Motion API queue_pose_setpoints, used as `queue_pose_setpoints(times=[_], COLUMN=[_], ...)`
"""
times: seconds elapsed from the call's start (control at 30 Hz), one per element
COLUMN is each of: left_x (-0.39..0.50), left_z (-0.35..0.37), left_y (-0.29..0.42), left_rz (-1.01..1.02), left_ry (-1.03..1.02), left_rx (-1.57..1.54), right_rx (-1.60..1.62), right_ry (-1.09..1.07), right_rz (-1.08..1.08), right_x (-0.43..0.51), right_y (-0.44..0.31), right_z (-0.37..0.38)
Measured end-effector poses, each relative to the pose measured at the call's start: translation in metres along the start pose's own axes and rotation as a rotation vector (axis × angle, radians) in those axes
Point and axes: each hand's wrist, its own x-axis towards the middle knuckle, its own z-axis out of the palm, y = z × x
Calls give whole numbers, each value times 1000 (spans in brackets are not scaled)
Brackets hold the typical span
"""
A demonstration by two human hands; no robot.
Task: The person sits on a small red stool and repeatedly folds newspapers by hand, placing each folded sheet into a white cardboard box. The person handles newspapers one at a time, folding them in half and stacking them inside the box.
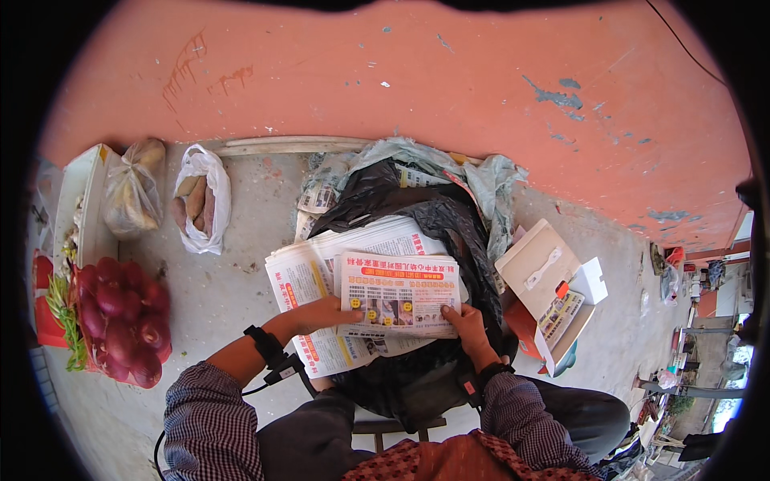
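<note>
A folded printed newspaper lies between my two hands, its front covered with red and yellow print and small pictures. My left hand grips its left edge. At the lower right edge, my right hand pinches the paper with the thumb on top. Beneath it is a stack of similar newspapers, partly hidden and fanned towards the left. The stack rests on black plastic sheeting that hangs down in front of my knees. Both wrists wear black straps with small devices.
An opened cardboard box with printed paper inside stands on the right. On the left are a net bag of red onions, a white bag of sweet potatoes, a tied clear bag and a white foam box. An orange wall rises ahead.
</note>
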Motion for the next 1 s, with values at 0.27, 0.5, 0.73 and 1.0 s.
queue_pose_setpoints(times=[0.27,0.5,0.73,1.0], left_x=[3,1,-13,16], left_z=[-7,-1,35,58], left_y=[0,26,81,38], left_rz=[-118,-175,404,546], left_ry=[238,330,655,-103], left_rx=[1,150,1088,1411], right_rx=[-202,-124,-252,-221], right_ry=[130,132,175,151], right_rz=[-102,-90,-84,-91], right_x=[9,15,19,19], right_y=[10,16,22,23], right_z=[7,7,7,7])
